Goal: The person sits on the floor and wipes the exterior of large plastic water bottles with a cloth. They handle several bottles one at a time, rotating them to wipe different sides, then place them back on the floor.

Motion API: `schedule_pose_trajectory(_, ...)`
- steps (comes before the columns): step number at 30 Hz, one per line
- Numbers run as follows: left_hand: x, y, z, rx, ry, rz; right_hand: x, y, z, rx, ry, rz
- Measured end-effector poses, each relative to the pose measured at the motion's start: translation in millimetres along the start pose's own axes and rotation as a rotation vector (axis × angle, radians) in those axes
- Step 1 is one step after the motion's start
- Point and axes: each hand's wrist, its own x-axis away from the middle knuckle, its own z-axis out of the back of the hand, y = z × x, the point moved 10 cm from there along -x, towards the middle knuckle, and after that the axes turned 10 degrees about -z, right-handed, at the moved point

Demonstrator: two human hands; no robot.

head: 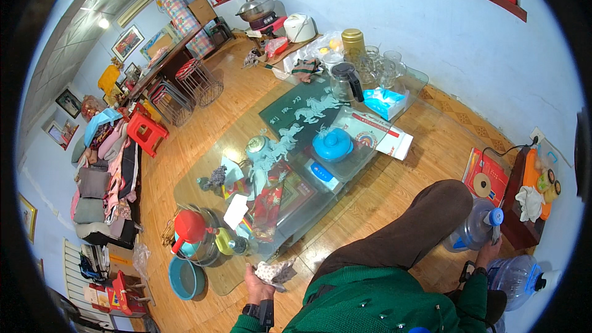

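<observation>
My left hand (pixel 259 286) grips a crumpled white cloth with small spots (pixel 275 272) beside the near corner of the glass coffee table (pixel 217 282). On the other side of my bent knee, my right hand (pixel 488 252) is closed at the neck of a large clear plastic water bottle (pixel 469 226) with a blue cap (pixel 496 216). A grey strip shows between the fingers and the cap; whether it is a handle or a cloth I cannot tell. A second large water bottle (pixel 513 280) stands close behind that hand.
The table bears a blue lidded pot (pixel 332 144), glass kettle (pixel 344 81), glass mugs (pixel 384 71) and a red ladle (pixel 188 226). A blue basin (pixel 186 278) stands on the floor at its left corner. A low dark-red cabinet (pixel 518 222) is at right.
</observation>
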Motion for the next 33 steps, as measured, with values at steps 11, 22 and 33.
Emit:
schedule_pose_trajectory(11,1.6,7.9,-11.9,-0.024,-0.061,-0.023,-4.6,0.8,-4.1,-0.008,-0.022,0.009)
schedule_pose_trajectory(22,2.6,5.8,-2.2,-0.012,0.020,-0.008,-10.7,11.8,-12.5,-0.061,-0.026,0.003)
schedule_pose_trajectory(33,-9.5,2.3,3.0,-0.027,-0.031,-0.004,-2.6,0.4,-11.0,0.006,-0.066,-0.014)
